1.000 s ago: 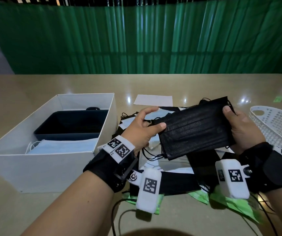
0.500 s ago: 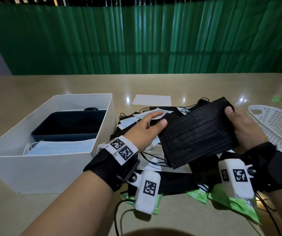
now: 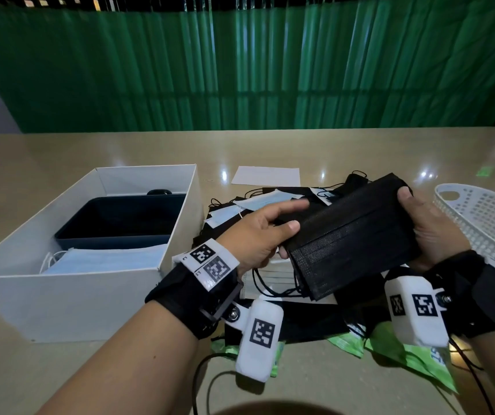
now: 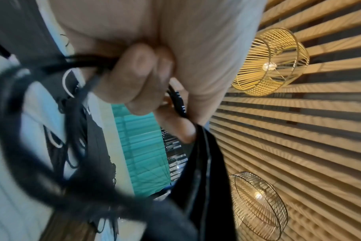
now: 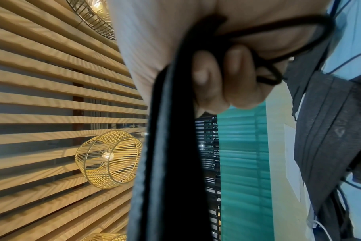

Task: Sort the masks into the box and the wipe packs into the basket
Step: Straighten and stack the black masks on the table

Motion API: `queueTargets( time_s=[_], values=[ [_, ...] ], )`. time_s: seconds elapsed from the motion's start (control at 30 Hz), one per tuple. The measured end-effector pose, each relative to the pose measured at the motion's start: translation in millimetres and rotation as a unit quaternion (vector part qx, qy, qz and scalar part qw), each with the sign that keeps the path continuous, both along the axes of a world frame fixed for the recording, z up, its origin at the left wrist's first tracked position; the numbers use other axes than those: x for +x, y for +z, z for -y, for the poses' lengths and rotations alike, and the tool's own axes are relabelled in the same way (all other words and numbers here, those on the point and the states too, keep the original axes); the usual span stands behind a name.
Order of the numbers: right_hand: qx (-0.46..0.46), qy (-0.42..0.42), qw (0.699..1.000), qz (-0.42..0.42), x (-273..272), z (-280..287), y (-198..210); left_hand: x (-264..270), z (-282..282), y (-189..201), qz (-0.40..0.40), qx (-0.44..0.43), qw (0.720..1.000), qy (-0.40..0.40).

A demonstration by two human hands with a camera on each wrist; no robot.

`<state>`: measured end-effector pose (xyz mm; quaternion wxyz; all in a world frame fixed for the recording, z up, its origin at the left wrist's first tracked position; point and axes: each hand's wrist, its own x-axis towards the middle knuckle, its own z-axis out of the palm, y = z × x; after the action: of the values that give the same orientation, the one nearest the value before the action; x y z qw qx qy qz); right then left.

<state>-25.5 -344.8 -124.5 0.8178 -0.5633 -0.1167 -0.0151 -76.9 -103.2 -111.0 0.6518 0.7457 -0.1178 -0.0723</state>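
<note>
Compared with a second ago, the left hand (image 3: pixel 258 235) is closing its thumb and fingers further onto the near-left end of the black mask stack (image 3: pixel 351 235), which is now tipping a little more, right end high. Opposite it, the right hand (image 3: pixel 431 232) is pinching the far end, thumb on top and fingers curled beneath; the right wrist view is showing those fingers (image 5: pixel 227 78) wrapped round the stack's edge with an ear loop trailing over them. Both hands are holding the stack clear above the pile of loose masks (image 3: pixel 258 205) on the table (image 3: pixel 60 154), between the white box (image 3: pixel 90 301) on the left and the white basket (image 3: pixel 488 223) on the right. Blue masks (image 3: pixel 105 260) are already lying in the box, while green wipe packs (image 3: pixel 410 354) are still waiting near the table's front edge. To do this well, the person is probably best off squaring the edges while both ends are pinched, gathering the dangling loops (image 3: pixel 270 283) so they are not snagging the pile, then carrying the stack left and laying it flat on the blue ones rather than dropping it.
</note>
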Motion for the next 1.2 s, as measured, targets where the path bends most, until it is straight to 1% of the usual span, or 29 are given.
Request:
queueTargets(
  time_s=[0.07,0.13,0.23,0.3,0.4,0.5,0.57,0.67,0.8,0.83,0.87,0.97,1.07,1.1,1.2],
  values=[
    [0.001,-0.004,1.000,0.003,-0.8,0.1,-0.8,-1.0,1.3,1.4,-0.015,0.022,1.000,0.002],
    [-0.011,-0.009,1.000,0.010,-1.2,-0.9,-2.0,-1.4,1.8,2.5,-0.033,0.018,0.999,0.002],
    [-0.028,-0.013,0.999,0.014,-1.2,-3.3,-2.6,-1.1,0.2,3.0,-0.043,0.036,0.998,-0.036],
    [-0.042,-0.014,0.999,0.012,-0.1,-3.5,-2.7,0.2,-2.2,1.3,-0.043,0.055,0.997,-0.038],
    [-0.042,-0.020,0.999,0.020,3.2,-2.1,-2.3,2.5,-4.8,-0.1,-0.046,0.063,0.997,0.001],
    [-0.046,-0.042,0.998,0.023,6.2,1.3,-1.8,6.8,-7.7,-0.9,-0.039,0.037,0.995,0.082],
    [-0.053,-0.054,0.997,0.022,6.9,3.1,-3.2,11.3,-10.5,-3.9,-0.036,0.051,0.990,0.123],
    [-0.055,-0.062,0.996,0.021,5.9,4.9,-4.2,16.0,-12.3,-8.0,-0.055,0.072,0.983,0.158],
    [-0.042,-0.042,0.998,0.024,1.8,4.6,2.3,16.3,-11.6,-11.2,-0.064,0.087,0.976,0.187],
    [-0.034,-0.037,0.998,0.026,1.1,4.3,4.2,15.8,-10.6,-11.4,-0.068,0.076,0.977,0.186],
    [-0.026,-0.032,0.999,0.026,0.7,3.9,6.0,15.0,-8.7,-10.2,-0.083,0.044,0.980,0.177],
    [-0.009,-0.023,1.000,0.007,0.2,2.7,10.4,11.8,-3.2,-4.4,-0.125,-0.064,0.984,0.109],
    [-0.015,-0.015,1.000,-0.003,0.7,1.3,12.1,9.6,0.4,0.7,-0.108,-0.129,0.985,0.026],
    [-0.020,-0.014,1.000,0.002,1.9,1.6,11.0,9.6,1.3,1.3,-0.104,-0.145,0.984,0.017],
    [-0.021,-0.022,0.999,0.015,3.7,2.7,6.5,10.2,4.6,1.8,-0.092,-0.157,0.983,0.037]
  ],
)
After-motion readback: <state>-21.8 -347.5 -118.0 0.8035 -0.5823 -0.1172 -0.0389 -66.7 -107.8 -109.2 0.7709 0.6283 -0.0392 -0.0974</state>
